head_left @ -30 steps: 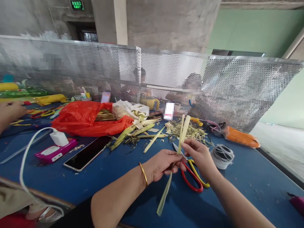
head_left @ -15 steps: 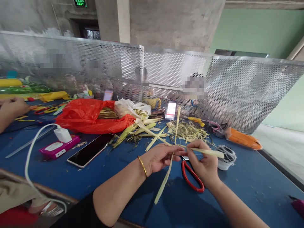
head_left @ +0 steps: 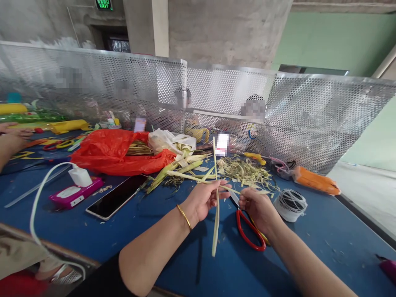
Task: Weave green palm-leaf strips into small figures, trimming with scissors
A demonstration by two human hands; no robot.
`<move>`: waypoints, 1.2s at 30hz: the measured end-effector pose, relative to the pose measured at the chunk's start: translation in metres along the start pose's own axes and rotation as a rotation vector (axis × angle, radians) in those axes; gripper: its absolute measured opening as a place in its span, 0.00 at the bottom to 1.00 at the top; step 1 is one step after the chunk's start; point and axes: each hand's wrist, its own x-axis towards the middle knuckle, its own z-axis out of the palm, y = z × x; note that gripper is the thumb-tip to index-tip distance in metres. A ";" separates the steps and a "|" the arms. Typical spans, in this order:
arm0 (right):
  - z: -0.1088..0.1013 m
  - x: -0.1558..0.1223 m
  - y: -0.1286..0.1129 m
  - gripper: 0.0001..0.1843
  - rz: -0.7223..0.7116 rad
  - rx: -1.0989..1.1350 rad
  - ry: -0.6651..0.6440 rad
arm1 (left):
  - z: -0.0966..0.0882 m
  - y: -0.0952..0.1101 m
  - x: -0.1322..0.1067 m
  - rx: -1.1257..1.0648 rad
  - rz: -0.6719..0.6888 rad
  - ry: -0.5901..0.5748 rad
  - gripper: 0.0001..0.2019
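Note:
My left hand [head_left: 206, 200], with a gold bangle at the wrist, pinches two pale leaf strips where they cross. One leaf strip [head_left: 216, 225] runs nearly upright, its lower end hanging above the table. The other, a crosswise leaf strip [head_left: 185, 176], slants from the upper left toward my right hand [head_left: 258, 209]. That hand's fingers are closed around its right end. Below and partly behind my right hand lie scissors [head_left: 239, 229] with a red handle, blades pointing up and left. Fingertip detail at the right hand is hidden.
Shredded leaf scraps [head_left: 246, 171], a red plastic bag [head_left: 107, 154] and a wire spool [head_left: 291, 205] surround the hands. A phone [head_left: 119, 197] and purple power strip [head_left: 76, 193] lie left. Perforated metal screens [head_left: 229, 88] stand behind. Another person's hand [head_left: 14, 140] shows far left.
The hanging strip has swung from tilted to nearly upright. My right hand has closed down on the crosswise strip, whose broad end no longer sticks out to the right. My left hand shifted slightly left.

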 end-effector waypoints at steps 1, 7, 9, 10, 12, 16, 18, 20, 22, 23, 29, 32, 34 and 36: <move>-0.001 0.001 0.001 0.08 0.022 0.006 -0.001 | 0.000 0.000 0.000 -0.011 0.006 0.008 0.08; -0.006 0.007 0.000 0.05 0.099 0.089 0.047 | 0.000 0.001 -0.001 -0.069 -0.034 -0.050 0.06; -0.008 0.008 -0.001 0.05 0.090 0.096 0.050 | 0.000 0.000 0.000 -0.074 -0.051 -0.050 0.07; -0.008 0.008 -0.001 0.05 0.079 0.094 0.046 | 0.000 0.000 0.000 -0.070 -0.053 -0.035 0.07; -0.008 0.007 -0.002 0.06 0.037 0.089 0.034 | 0.000 -0.001 0.000 -0.044 -0.044 0.008 0.08; -0.006 0.004 -0.005 0.10 -0.079 0.072 0.017 | 0.002 -0.001 -0.001 0.025 -0.024 0.070 0.09; -0.006 0.004 -0.006 0.11 -0.110 0.059 0.022 | 0.003 -0.002 -0.001 0.045 -0.037 0.085 0.09; -0.006 0.005 -0.007 0.11 -0.119 0.044 0.029 | 0.003 -0.003 -0.001 0.053 -0.055 0.089 0.08; -0.006 0.005 -0.006 0.11 -0.116 0.025 0.030 | 0.002 -0.004 -0.001 0.047 -0.043 0.078 0.08; -0.006 0.005 -0.006 0.11 -0.111 0.013 0.027 | 0.002 -0.004 0.000 0.035 -0.024 0.073 0.08; -0.002 0.002 0.004 0.08 -0.022 -0.168 -0.044 | 0.001 0.000 0.002 -0.148 0.006 0.036 0.07; -0.007 0.008 0.007 0.09 -0.055 -0.266 0.018 | 0.001 0.000 0.001 -0.138 -0.011 0.005 0.07; -0.012 0.012 0.004 0.12 -0.207 -0.307 0.165 | 0.002 0.000 -0.001 -0.039 0.006 0.008 0.07; -0.015 0.010 -0.003 0.14 -0.541 -0.446 0.358 | 0.003 -0.001 -0.004 0.093 0.013 -0.006 0.07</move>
